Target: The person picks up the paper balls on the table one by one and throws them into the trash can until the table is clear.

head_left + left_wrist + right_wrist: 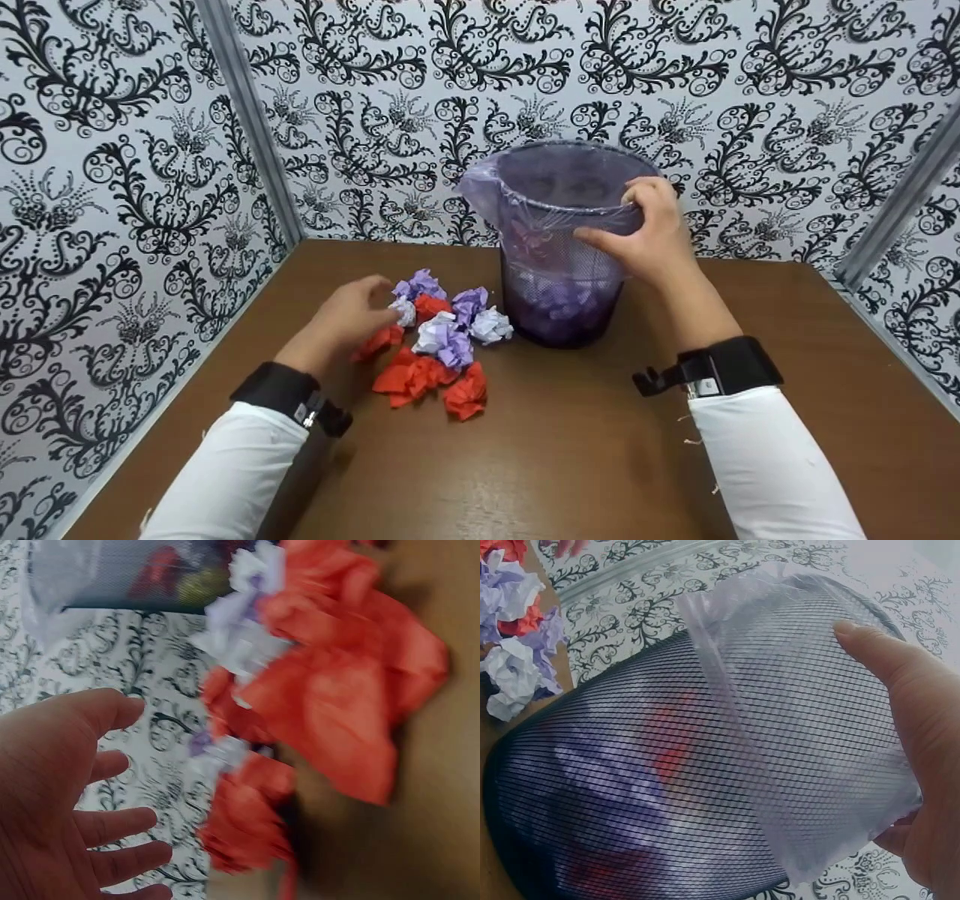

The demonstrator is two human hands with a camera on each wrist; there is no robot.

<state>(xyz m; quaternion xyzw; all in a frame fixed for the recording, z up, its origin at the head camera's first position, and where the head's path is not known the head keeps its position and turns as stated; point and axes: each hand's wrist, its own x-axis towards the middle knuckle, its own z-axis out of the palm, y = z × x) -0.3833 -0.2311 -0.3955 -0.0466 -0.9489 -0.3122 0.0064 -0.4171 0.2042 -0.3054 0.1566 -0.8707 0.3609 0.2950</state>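
A black mesh wastebasket [562, 262] stands on the table, lined with a thin translucent plastic bag [484, 187] folded over its rim. Crumpled purple and red paper shows through the mesh in the right wrist view. My right hand [652, 232] grips the basket's upper right side, thumb on the front and fingers at the rim. To the basket's left lies a heap of crumpled paper balls: red [409, 377], purple [454, 349] and white [491, 325]. My left hand [346, 313] hovers at the heap's left side. In the left wrist view its fingers [124, 829] are extended, holding nothing.
The brown wooden table [480, 472] reaches back to a patterned wall [390, 150], black on white. A similar panel [135, 187] rises along the left edge, and another stands at the right. Black straps [739, 367] circle both wrists.
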